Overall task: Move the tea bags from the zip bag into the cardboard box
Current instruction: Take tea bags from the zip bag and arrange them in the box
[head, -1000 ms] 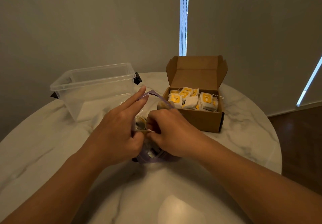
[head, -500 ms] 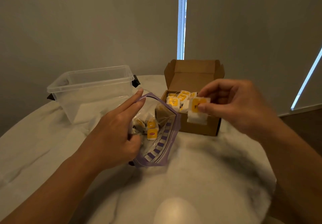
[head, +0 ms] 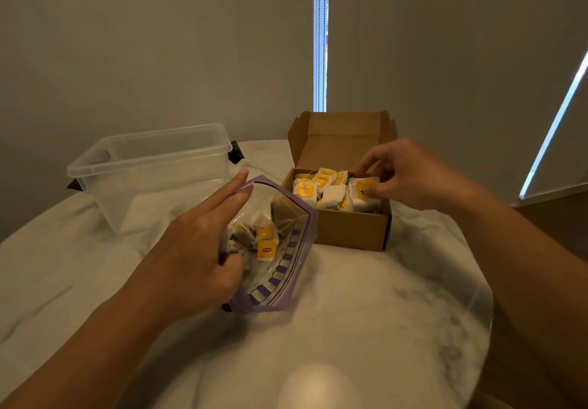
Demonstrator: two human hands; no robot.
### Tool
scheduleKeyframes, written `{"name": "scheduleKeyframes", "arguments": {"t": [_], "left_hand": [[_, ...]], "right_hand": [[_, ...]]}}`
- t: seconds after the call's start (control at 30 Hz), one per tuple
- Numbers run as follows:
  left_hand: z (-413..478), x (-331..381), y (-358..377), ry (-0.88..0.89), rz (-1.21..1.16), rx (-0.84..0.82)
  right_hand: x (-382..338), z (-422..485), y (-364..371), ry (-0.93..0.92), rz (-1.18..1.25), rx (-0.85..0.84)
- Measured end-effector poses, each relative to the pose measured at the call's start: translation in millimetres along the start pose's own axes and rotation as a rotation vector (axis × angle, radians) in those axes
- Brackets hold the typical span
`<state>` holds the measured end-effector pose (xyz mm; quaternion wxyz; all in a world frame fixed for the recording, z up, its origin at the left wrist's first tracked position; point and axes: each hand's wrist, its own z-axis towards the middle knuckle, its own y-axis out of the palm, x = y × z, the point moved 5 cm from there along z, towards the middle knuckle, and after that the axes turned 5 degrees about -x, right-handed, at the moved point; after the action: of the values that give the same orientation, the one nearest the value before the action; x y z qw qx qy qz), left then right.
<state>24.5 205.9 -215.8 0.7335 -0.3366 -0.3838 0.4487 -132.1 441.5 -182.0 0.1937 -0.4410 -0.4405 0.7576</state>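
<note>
The right hand (head: 410, 173) is pinching a tea bag (head: 362, 194) between thumb and fingertips at the right end of the open box (head: 350, 230). The left hand (head: 197, 249) is gripping the zip bag (head: 286, 268), thumb pinching its near side and two fingers lying straight along its gaping rim. More tea bags (head: 265, 249) are lying inside, partly hidden by the palm. The zip bag is sitting just beside the box's left corner, and the tub (head: 149, 170) is standing apart, left. Bare marble table (head: 381, 329) is spreading in front, its edge curving near the box. Blinds (head: 445, 42) are hanging behind.
</note>
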Motion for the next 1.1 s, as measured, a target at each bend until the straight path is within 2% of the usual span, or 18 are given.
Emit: {"name": "scheduleKeyframes", "arguments": {"t": [0.17, 0.43, 0.57, 0.7, 0.8, 0.9, 1.0, 1.1], "left_hand": [[-1, 0, 0, -0.009, 0.001, -0.016], [-1, 0, 0, 0.028, -0.001, 0.013], [-1, -1, 0, 0.034, 0.003, 0.015], [0, 0, -1, 0.024, -0.051, -0.003], [0, 4, -1, 0.019, -0.067, -0.012], [0, 10, -2, 0.019, -0.052, -0.023], [0, 11, -2, 0.032, -0.036, -0.024], [-1, 9, -3, 0.041, -0.034, -0.015]], "right_hand": [[11, 19, 9, 0.044, -0.177, 0.008], [19, 27, 5, 0.067, -0.250, 0.151], [12, 15, -1, 0.046, -0.244, 0.221], [-25, -28, 1, -0.066, -0.131, 0.276], [-69, -64, 22, -0.189, 0.014, 0.173], [-104, -74, 55, -0.284, 0.043, -0.030], [-123, -56, 91, -0.312, -0.114, -0.144], [-129, -33, 113, -0.260, -0.323, -0.257]]}}
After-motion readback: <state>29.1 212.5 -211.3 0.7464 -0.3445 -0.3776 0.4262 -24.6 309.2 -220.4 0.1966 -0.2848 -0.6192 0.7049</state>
